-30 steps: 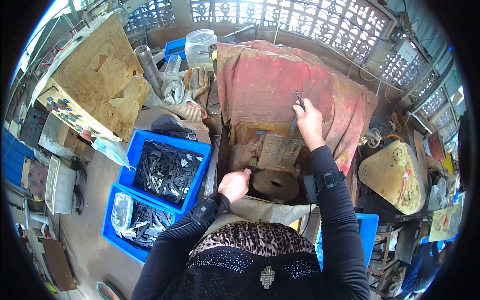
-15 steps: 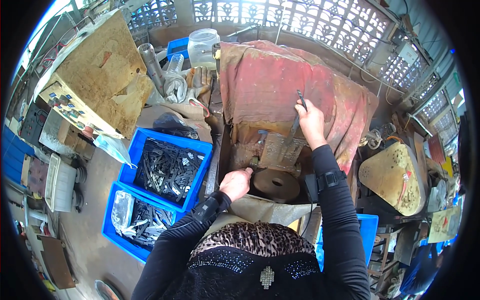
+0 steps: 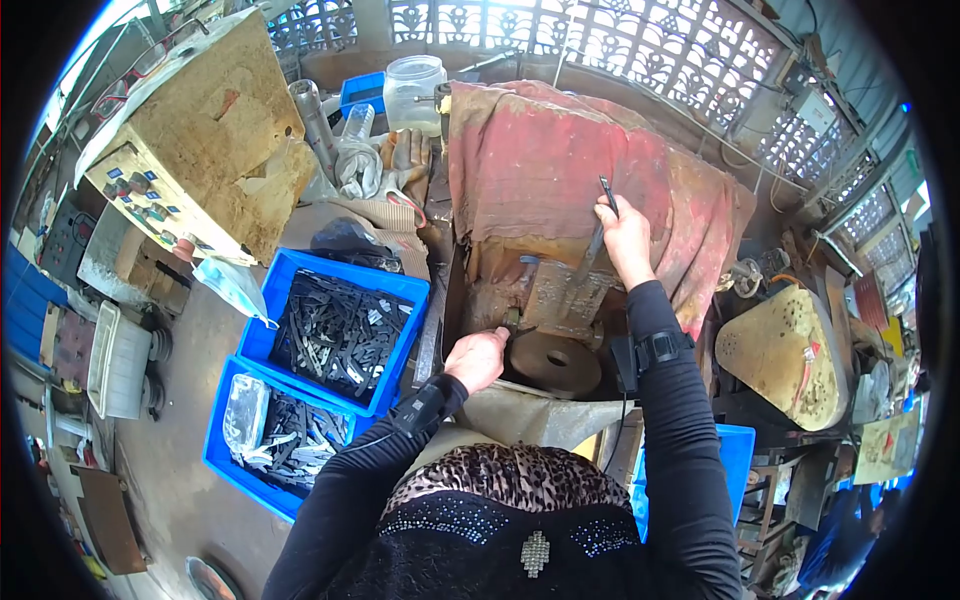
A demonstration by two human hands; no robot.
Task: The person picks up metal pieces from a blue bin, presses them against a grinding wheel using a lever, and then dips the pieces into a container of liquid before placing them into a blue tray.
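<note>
My right hand (image 3: 627,243) is closed round a thin dark strip (image 3: 607,190), whose end sticks up past my fingers. Just below that hand, a grey bar (image 3: 588,262) slants down into the machine; whether I touch it I cannot tell. My left hand (image 3: 476,361) is closed at the near left of the machine's opening, fingertips at a small greenish block (image 3: 512,319). What those fingers hold is hidden. Right of them lies a round brown wheel (image 3: 555,363) with a hole in its middle. Behind it stands a rough, rust-coloured metal block (image 3: 560,300).
A stained red cloth (image 3: 560,140) drapes the machine. On my left are two blue bins (image 3: 421,310) (image 3: 215,440) of dark strips. A control box (image 3: 200,150), gloves (image 3: 405,150) and a clear jar (image 3: 412,85) stand beyond. A tan guarded machine (image 3: 780,350) is at right.
My right hand stays at almost the same spot, the strip slightly more tilted. The left hand stays by the greenish block. The whole view has shifted slightly.
</note>
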